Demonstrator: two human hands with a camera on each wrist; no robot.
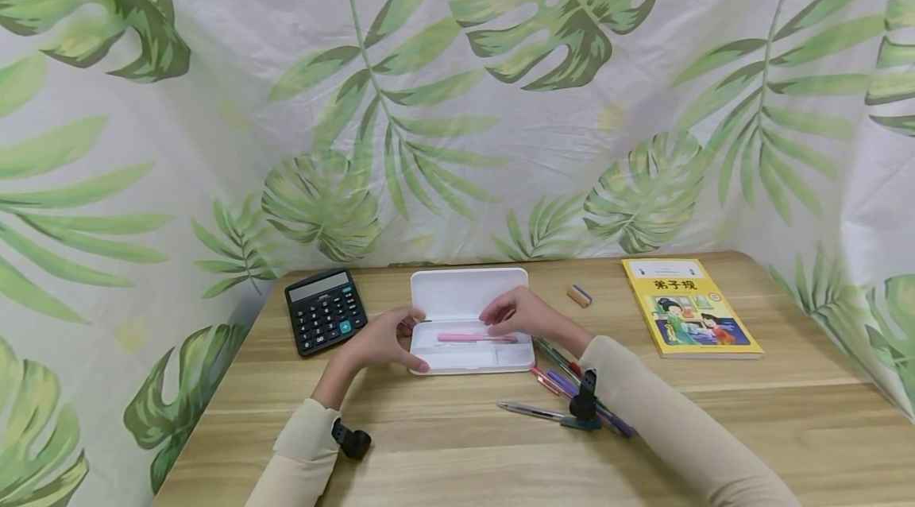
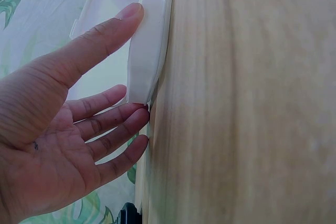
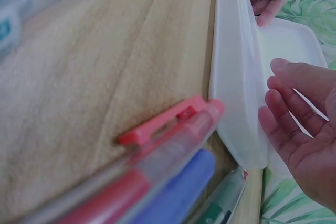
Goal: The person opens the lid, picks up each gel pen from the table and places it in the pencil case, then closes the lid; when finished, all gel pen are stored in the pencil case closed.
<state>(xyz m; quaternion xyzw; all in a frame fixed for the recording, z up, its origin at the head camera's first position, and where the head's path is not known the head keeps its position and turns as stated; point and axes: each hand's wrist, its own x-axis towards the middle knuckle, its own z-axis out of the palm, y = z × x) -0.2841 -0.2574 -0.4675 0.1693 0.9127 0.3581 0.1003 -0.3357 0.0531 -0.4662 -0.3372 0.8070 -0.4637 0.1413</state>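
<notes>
A white pencil case [image 1: 473, 369] lies with its lid [image 1: 468, 292] raised at the back. Inside it is a pink pen [image 1: 465, 338], lying lengthwise. My left hand [image 1: 382, 342] spans the case's left end. Its straight thumb rests on the front rim and its loosely bent fingers are at the end wall, as the left wrist view shows. Over the right part of the case is my right hand [image 1: 518, 314], close to the pen's right end. In the right wrist view, its fingers [image 3: 286, 121] are relaxed and nothing shows between them.
Several pens lie right of the case, among them a red pen [image 3: 173, 145] and a purple one [image 3: 181, 192]. A clear-barrelled pen [image 1: 532, 412] is nearer the front. A black calculator [image 1: 325, 312] lies left, an eraser [image 1: 580, 296] and a yellow book [image 1: 689, 308] right.
</notes>
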